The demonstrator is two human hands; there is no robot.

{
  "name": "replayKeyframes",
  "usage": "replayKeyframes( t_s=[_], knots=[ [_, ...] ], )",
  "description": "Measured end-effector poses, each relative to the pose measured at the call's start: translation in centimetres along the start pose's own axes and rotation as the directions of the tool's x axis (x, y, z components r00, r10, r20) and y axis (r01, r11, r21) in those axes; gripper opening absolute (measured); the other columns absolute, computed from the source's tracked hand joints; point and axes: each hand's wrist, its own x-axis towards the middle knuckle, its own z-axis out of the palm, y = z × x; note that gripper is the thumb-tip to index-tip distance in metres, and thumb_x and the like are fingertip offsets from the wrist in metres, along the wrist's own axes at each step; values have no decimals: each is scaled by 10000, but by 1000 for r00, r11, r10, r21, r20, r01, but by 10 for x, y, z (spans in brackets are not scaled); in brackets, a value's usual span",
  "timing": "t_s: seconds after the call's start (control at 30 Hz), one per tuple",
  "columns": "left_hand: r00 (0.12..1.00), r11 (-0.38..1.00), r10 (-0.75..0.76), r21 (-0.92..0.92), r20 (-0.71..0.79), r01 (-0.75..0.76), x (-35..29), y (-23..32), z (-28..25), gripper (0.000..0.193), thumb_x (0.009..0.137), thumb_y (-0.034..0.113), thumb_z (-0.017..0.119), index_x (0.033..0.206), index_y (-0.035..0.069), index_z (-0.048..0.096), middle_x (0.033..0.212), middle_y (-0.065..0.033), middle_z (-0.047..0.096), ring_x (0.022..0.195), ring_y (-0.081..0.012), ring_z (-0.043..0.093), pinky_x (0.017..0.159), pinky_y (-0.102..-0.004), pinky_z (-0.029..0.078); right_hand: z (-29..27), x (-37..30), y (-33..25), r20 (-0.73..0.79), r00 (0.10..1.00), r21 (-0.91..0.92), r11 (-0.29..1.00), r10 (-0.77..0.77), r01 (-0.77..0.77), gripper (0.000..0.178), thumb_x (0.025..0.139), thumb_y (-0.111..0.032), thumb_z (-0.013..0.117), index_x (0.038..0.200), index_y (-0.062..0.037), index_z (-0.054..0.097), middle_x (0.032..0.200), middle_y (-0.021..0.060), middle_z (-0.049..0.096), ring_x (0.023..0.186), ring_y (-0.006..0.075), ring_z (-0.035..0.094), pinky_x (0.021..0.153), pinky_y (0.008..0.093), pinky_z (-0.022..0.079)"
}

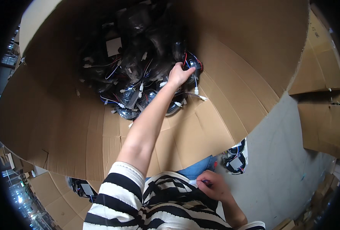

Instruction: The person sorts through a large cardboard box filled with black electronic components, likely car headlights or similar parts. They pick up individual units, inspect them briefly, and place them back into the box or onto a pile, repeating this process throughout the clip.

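My left hand (180, 73) reaches deep into a large cardboard box (193, 130). Its thumb and fingers close on a black, plastic-wrapped part with wires (193, 63) at the right edge of a pile. The fingertips are partly hidden there. Red and blue wires and a white plug (196, 91) hang from this part. Close to my body, outside the box, my right hand (213, 185) pinches a small, slim object with a whitish end (193, 182); its kind is unclear. The heap of dark bagged parts (133, 65) shows several white plugs and loose wires.
The box's curved walls surround the pile, with the near flap's edge in front of my waist. More black wired parts (236, 159) lie at the right beyond the box, and others (83, 189) at lower left. Cardboard (319, 119) stands at the right beside the grey floor (271, 161).
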Motion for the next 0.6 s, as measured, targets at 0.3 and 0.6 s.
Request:
replayKeyframes(
  t_s=[0.3, 0.6],
  knots=[
    [1000, 957, -19, -290, 8, 21, -39, 56, -19, 241, 778, 0, 399, 992, -26, 507, 715, -83, 624, 573, -134, 588, 517, -250, 457, -18, 9, 12, -42, 999, 31, 999, -14, 15, 47, 729, -79, 578, 764, -51, 567, 683, 77, 547, 564, 178, 511, 531, 267, 406],
    [827, 648, 479, -754, 294, -107, -93, 109, -152, 288, 856, 66, 435, 1125, -28, 477, 948, -150, 590, 704, -147, 568, 667, -244, 467, -12, 17, -6, 17, 994, -39, 993, -111, 112, 38, 713, -66, 573, 741, -51, 553, 645, 71, 520, 553, 183, 493, 521, 269, 394]
  ],
)
